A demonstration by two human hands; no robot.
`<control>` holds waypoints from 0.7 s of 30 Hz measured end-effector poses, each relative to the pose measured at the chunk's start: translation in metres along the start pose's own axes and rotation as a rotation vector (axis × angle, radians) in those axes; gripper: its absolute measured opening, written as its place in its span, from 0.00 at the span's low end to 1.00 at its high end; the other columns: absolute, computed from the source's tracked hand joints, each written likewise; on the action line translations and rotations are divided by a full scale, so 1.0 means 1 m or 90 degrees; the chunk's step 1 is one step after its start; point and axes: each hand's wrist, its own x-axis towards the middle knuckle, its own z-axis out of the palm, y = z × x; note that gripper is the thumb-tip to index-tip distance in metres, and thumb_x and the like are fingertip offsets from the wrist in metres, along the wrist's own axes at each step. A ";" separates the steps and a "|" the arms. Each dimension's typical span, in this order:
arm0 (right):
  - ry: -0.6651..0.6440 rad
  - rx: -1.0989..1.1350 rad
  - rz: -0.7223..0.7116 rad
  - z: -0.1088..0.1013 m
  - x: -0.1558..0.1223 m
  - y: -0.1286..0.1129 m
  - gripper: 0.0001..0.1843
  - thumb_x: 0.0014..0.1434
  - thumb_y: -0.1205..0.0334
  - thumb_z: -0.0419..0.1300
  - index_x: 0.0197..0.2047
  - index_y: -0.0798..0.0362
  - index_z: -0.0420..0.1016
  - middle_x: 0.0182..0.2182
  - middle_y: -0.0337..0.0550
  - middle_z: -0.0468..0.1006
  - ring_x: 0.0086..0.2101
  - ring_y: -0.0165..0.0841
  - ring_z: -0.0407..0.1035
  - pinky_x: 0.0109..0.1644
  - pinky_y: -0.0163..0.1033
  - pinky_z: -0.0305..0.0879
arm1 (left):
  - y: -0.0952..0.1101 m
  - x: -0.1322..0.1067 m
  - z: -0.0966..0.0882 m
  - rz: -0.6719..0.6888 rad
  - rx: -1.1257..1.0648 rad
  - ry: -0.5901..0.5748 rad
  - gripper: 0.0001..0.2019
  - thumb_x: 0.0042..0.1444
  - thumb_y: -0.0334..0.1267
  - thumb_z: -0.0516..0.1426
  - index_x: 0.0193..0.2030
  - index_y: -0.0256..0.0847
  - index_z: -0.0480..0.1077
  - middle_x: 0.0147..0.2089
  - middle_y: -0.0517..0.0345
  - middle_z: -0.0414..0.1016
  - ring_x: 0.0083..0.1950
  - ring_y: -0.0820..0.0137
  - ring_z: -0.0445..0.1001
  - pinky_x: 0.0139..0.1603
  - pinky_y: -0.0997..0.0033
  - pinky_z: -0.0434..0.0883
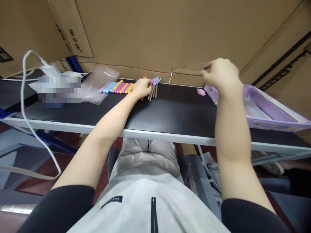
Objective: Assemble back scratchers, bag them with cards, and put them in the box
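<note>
My left hand (pixel 141 88) rests on the black table, over a bunch of thin bronze-coloured rods (pixel 152 93) with purple, blue and orange toothed tops (pixel 156 80). Its fingers are bent together, and whatever is under them is hidden. Beside it on the left lies a row of short rounded sticks (pixel 119 86) in purple, blue, yellow and pink. My right hand (pixel 222 73) is raised above the table at the right, its fingers curled in. I cannot make out anything between them. Below and beside it are a small pink card (pixel 201 92) and a purple printed piece (pixel 212 94).
An open purple box (pixel 274 124) with clear plastic inside stands at the right. Clear plastic bags (pixel 97 85) lie at the left, near a white device (pixel 50 69) with a looping white cable (pixel 23 87). Cardboard (pixel 155 35) walls the back. A metal edge (pixel 170 137) runs along the front.
</note>
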 end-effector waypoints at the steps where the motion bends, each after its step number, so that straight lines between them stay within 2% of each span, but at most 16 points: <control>1: -0.008 0.028 0.002 -0.004 -0.001 -0.026 0.20 0.70 0.62 0.61 0.58 0.65 0.84 0.55 0.67 0.84 0.59 0.59 0.78 0.63 0.62 0.73 | 0.000 0.000 0.000 0.002 0.002 0.003 0.05 0.58 0.32 0.57 0.33 0.43 0.73 0.42 0.45 0.81 0.54 0.52 0.77 0.64 0.54 0.69; 3: -0.004 0.086 -0.030 0.002 -0.002 -0.068 0.20 0.72 0.65 0.59 0.59 0.69 0.82 0.56 0.70 0.82 0.61 0.62 0.75 0.65 0.65 0.71 | 0.000 0.000 0.000 0.008 0.006 0.007 0.05 0.57 0.31 0.57 0.33 0.43 0.72 0.41 0.46 0.81 0.53 0.52 0.77 0.64 0.55 0.69; 5: -0.012 0.162 -0.069 0.024 0.000 -0.091 0.20 0.76 0.63 0.54 0.59 0.66 0.81 0.56 0.68 0.80 0.62 0.61 0.74 0.68 0.67 0.66 | 0.000 0.000 0.000 0.015 0.005 0.005 0.05 0.57 0.31 0.57 0.32 0.43 0.72 0.40 0.46 0.81 0.52 0.52 0.78 0.64 0.54 0.69; 8: -0.003 0.206 -0.223 0.073 0.000 -0.098 0.23 0.76 0.59 0.47 0.58 0.58 0.80 0.56 0.63 0.80 0.62 0.57 0.71 0.69 0.64 0.65 | 0.000 0.000 -0.001 0.022 -0.031 -0.002 0.06 0.54 0.30 0.57 0.29 0.44 0.70 0.37 0.48 0.80 0.52 0.53 0.78 0.64 0.55 0.69; 10: -0.082 0.164 -0.331 0.101 -0.002 -0.093 0.22 0.74 0.62 0.48 0.58 0.58 0.81 0.58 0.63 0.79 0.62 0.55 0.71 0.69 0.61 0.65 | 0.000 0.000 -0.001 0.024 -0.074 -0.010 0.07 0.52 0.29 0.58 0.27 0.45 0.68 0.35 0.49 0.79 0.52 0.53 0.77 0.64 0.57 0.69; 12: -0.148 0.129 -0.373 0.118 -0.007 -0.090 0.24 0.72 0.65 0.51 0.64 0.60 0.78 0.64 0.63 0.75 0.64 0.54 0.70 0.69 0.59 0.66 | 0.000 0.000 0.002 0.017 -0.103 -0.018 0.09 0.50 0.28 0.59 0.26 0.45 0.66 0.34 0.49 0.78 0.53 0.53 0.77 0.64 0.58 0.69; 15: -0.206 0.124 -0.353 0.126 -0.013 -0.093 0.29 0.72 0.67 0.51 0.73 0.63 0.69 0.72 0.63 0.69 0.68 0.52 0.68 0.71 0.56 0.67 | -0.002 0.002 0.007 0.008 -0.091 -0.029 0.10 0.49 0.27 0.60 0.24 0.46 0.65 0.34 0.48 0.77 0.55 0.51 0.77 0.65 0.57 0.69; 17: -0.243 0.129 -0.342 0.125 -0.016 -0.097 0.29 0.74 0.69 0.48 0.74 0.65 0.68 0.72 0.63 0.68 0.69 0.51 0.68 0.73 0.54 0.66 | -0.004 0.003 0.011 0.013 -0.041 -0.047 0.11 0.50 0.28 0.60 0.23 0.45 0.64 0.37 0.46 0.78 0.57 0.50 0.77 0.68 0.56 0.69; 21: -0.275 0.132 -0.341 0.125 -0.017 -0.102 0.29 0.75 0.70 0.46 0.73 0.66 0.71 0.72 0.63 0.69 0.69 0.49 0.69 0.73 0.50 0.66 | -0.004 0.003 0.014 0.019 0.092 -0.111 0.05 0.54 0.32 0.63 0.31 0.41 0.71 0.52 0.38 0.79 0.66 0.43 0.73 0.71 0.47 0.67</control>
